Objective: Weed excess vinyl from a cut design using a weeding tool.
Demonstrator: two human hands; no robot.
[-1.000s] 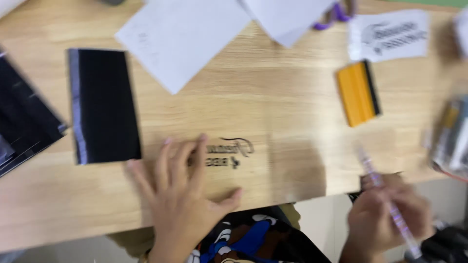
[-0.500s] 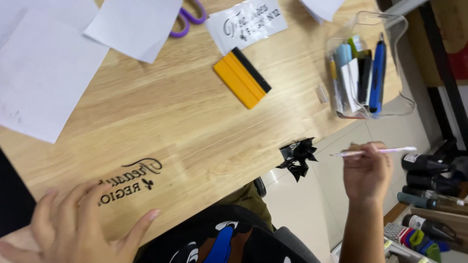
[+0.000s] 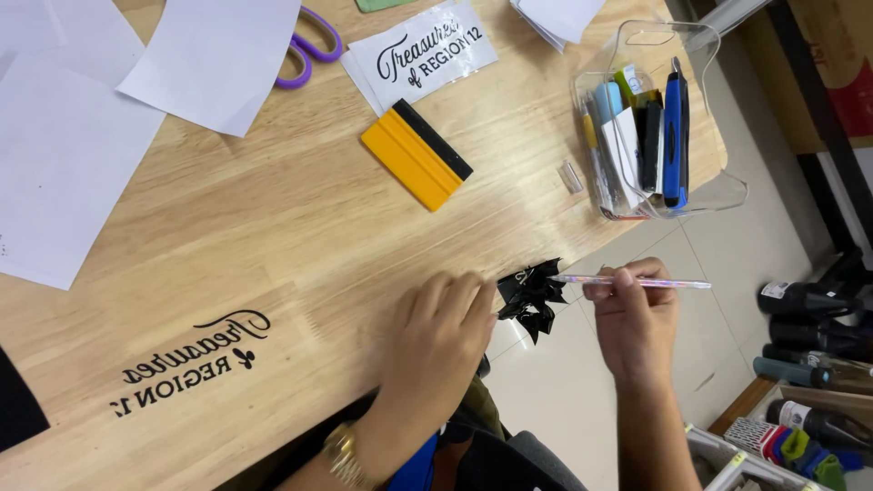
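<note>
Right at the edge of the wooden table (image 3: 273, 236), the left hand (image 3: 436, 341) lies with its fingers close together, and the fingertips touch a crumpled black scrap (image 3: 530, 295) that sticks out over the table edge. Just beside it, the right hand (image 3: 637, 318) is off the table, over the floor, and its fingers are pinched tight on a thin pink and white tool (image 3: 632, 282) shaped like a pen. The tip of the tool points left and meets the black scrap. A gold watch (image 3: 344, 452) sits on the left wrist. Black letters (image 3: 195, 359) are stuck on the wood near the left hand, and they read backwards. Farther up the table lies a yellow scraper (image 3: 414, 156) with a black edge. Near it is a white sticker sheet (image 3: 426, 53) with black letters, and purple scissors (image 3: 309, 56) peek out from under white paper sheets (image 3: 82, 136). A clear plastic box (image 3: 650, 127) on the right side of the table holds pens and a blue knife. Dark bottles (image 3: 809, 327) stand on the floor at the far right
</note>
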